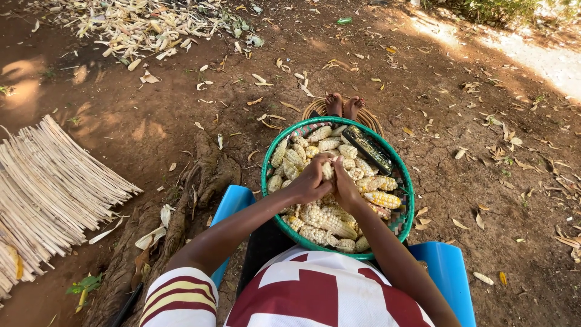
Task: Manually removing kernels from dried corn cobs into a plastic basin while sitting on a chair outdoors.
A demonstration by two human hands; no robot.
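Fingers (321, 166) around cob (327, 171) above corn-filled basket (270, 162)

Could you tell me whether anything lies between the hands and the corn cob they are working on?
Nothing visible does. The left hand and right hand both already grip the corn cob directly, above the other cobs in the green basket.

1 view only, from a camera worn on the person's head. It looks steeply down and forward along the torso, close over the round green woven basket (270, 158) on the lap, with the blue plastic chair (449, 269) at the bottom edge. Farther out it takes in the bare brown dirt ground (151, 121) ahead.
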